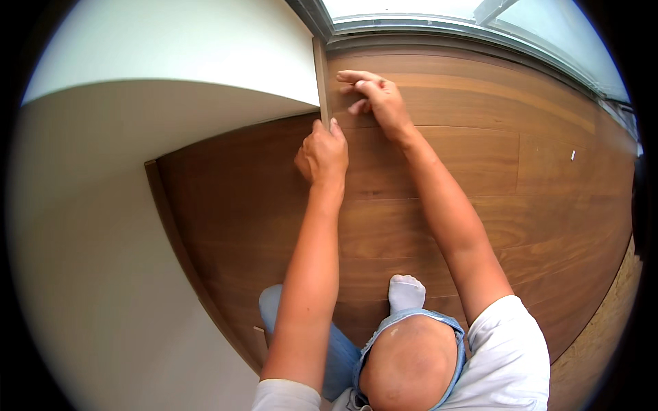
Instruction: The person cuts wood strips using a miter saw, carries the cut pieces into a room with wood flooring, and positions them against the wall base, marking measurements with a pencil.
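A narrow brown skirting board point(321, 79) runs along the foot of the white wall's short side, from the window frame toward me. My left hand point(322, 152) is closed on its near end at the wall corner, the thumb pointing away from me along the strip. Just right of the strip, my right hand point(380, 101) hangs over the wooden floor with its fingers apart and slightly blurred. Nothing shows between those fingers, and the hand does not touch the board.
Another brown skirting board point(179, 236) follows the wall on the left. A metal window frame point(425, 31) closes off the far side. On the brown plank floor point(466, 161) lies a small white scrap point(573, 155) at the right. My socked foot point(406, 293) and bent knee are close by.
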`<state>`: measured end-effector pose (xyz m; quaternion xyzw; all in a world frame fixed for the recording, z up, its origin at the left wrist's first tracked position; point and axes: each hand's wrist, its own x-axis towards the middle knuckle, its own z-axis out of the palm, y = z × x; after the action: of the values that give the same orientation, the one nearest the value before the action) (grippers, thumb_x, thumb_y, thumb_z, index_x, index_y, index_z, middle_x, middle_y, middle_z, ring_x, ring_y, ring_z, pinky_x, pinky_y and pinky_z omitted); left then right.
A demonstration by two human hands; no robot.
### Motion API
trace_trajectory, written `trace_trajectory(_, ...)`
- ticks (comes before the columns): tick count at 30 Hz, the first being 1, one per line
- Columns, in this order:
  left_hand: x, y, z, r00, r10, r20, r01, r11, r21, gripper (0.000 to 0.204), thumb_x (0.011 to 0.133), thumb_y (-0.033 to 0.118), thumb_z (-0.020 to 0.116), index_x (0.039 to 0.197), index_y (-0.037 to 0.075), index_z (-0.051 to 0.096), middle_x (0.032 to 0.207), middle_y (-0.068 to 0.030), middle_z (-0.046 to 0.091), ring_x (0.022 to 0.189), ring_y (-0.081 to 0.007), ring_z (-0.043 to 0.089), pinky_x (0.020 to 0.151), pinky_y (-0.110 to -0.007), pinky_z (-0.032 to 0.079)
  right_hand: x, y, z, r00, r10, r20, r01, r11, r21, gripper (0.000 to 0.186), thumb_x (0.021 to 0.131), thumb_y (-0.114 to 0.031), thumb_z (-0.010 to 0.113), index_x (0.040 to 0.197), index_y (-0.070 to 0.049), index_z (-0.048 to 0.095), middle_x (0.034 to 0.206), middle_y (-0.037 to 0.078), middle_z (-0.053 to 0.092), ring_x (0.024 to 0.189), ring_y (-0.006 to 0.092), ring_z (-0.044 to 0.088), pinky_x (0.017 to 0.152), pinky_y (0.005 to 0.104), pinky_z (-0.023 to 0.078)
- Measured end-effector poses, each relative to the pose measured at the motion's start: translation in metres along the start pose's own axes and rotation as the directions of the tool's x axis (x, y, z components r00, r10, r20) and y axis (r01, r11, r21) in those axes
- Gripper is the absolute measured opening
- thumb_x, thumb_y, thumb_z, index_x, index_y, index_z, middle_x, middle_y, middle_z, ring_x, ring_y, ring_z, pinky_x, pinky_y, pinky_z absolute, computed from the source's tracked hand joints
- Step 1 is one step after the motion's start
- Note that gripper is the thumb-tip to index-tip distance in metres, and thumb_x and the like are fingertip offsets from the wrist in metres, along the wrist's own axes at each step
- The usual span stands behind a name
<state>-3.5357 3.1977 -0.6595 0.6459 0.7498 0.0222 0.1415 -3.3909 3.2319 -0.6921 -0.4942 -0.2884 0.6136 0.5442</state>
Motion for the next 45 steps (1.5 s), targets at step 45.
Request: trace_trajectory(45, 0.008, -0.012, 0.001, 1.0, -0.022, 0.016, 0.024, 0.992, -0.126, 0.035, 0.098, 0.039, 0.056, 0.086, 0.008, 0.065, 0.079, -0.0206, 0.072, 0.075, -0.0424, 0.07, 0.069, -0.053, 0.055, -0.002, -0.003, 0.04, 0.927, -0.255, 0.275, 0.358, 0.82, -0.447, 0.008, 0.094, -0.007, 0.067, 0.093, -0.001, 0.062, 0.082, 0.003, 0.066, 0.074, 0.0093, 0.062, 0.066, 0.0276, 0.051)
